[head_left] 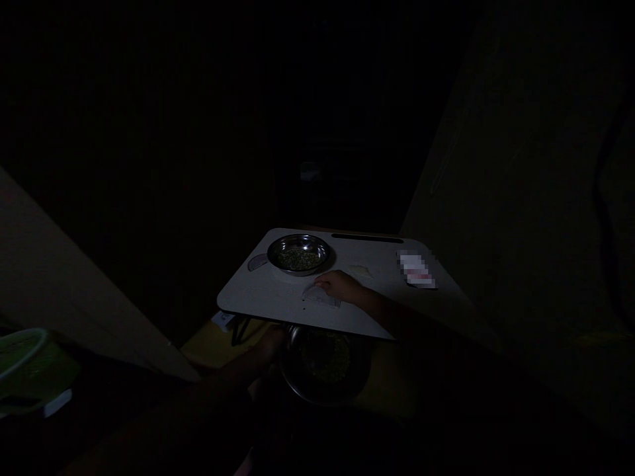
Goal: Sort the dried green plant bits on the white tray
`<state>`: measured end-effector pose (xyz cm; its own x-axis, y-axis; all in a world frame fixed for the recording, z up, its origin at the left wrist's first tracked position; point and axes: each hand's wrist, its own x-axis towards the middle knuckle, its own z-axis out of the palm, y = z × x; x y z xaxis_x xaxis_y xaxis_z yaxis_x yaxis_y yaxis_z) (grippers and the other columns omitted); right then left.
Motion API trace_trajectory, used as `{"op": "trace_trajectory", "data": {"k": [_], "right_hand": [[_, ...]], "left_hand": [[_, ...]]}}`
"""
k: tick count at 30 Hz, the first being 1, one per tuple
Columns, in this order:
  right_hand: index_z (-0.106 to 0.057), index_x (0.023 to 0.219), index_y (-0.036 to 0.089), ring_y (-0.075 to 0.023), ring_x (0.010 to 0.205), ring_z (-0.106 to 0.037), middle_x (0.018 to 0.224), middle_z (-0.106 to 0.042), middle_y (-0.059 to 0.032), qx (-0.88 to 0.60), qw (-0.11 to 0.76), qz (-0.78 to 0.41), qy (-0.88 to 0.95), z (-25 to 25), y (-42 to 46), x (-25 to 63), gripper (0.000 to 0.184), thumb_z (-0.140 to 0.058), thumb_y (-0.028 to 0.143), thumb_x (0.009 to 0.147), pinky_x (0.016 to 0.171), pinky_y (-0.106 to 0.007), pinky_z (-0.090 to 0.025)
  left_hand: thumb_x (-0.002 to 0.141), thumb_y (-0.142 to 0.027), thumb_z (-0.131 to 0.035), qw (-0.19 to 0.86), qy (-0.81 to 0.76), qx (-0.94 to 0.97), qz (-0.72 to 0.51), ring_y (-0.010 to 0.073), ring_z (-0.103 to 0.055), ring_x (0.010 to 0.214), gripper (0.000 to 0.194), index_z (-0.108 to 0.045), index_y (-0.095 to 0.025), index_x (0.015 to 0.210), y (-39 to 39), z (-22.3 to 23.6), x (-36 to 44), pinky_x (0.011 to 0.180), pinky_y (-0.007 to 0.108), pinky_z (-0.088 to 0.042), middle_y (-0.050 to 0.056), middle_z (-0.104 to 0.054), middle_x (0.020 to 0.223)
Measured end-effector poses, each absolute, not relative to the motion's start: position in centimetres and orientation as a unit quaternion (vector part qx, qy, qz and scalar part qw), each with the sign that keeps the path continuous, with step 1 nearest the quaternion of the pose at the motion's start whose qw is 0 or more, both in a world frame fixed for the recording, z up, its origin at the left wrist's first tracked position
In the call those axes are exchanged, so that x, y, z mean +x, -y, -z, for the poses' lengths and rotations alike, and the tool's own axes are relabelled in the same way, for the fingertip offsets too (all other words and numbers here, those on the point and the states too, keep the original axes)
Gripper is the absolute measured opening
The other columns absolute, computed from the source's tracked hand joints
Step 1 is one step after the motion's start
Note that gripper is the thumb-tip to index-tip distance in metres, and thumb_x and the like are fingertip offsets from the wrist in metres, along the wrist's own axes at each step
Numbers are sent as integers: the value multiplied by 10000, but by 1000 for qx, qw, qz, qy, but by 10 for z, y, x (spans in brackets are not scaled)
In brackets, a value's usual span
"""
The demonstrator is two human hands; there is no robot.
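The scene is very dark. My right hand (340, 285) is over the small white table (278, 297), with thumb and fingers closed together. A pale, printed flat patch (322, 299) lies under its fingertips; what they pinch, if anything, cannot be made out. Just beyond the hand stands a steel bowl (298, 270) partly filled with small greenish pieces. Below the table's front edge, my left hand (272, 340) is beside the rim of a larger, darker bowl (322, 396), which also contains greenish bits (335, 357). Shadow hides the left fingers.
A thin pale scrap (361, 271) lies right of the steel bowl. Farther right is a flat item (417, 270), blurred out. A dark slot (367, 238) runs along the table's back edge. A green basket (34, 370) stands at lower left, and walls rise on both sides.
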<state>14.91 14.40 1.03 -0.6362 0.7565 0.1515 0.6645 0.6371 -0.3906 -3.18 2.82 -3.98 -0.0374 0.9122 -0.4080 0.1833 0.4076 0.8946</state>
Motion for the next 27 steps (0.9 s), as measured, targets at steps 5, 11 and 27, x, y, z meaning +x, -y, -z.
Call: {"op": "trace_trajectory", "data": {"k": [5, 11, 27], "right_hand": [[-625, 826, 198, -113, 678, -523, 767, -622, -12, -359, 147, -169, 906, -9, -137, 145, 253, -388, 261, 764, 606, -196, -334], [-622, 884, 223, -125, 727, -539, 857, -631, -11, -342, 127, -180, 913, -9, -123, 147, 260, -400, 278, 761, 623, -202, -344], [-624, 845, 207, -109, 658, -524, 778, -626, -17, -356, 124, -165, 911, -15, -107, 169, 259, -382, 270, 777, 580, -197, -324]], "left_hand": [[479, -124, -396, 542, -633, 436, -340, 95, -427, 393, 94, -488, -122, 461, -26, 38, -31, 411, 209, -307, -17, -458, 394], [507, -143, -399, 548, -636, 431, -332, 88, -427, 393, 100, -496, -118, 501, -26, 36, -31, 414, 205, -311, -14, -477, 426], [496, -113, -409, 564, -622, 425, -339, 99, -456, 419, 91, -500, -122, 505, -27, 37, -27, 448, 219, -341, -14, -494, 431]]}}
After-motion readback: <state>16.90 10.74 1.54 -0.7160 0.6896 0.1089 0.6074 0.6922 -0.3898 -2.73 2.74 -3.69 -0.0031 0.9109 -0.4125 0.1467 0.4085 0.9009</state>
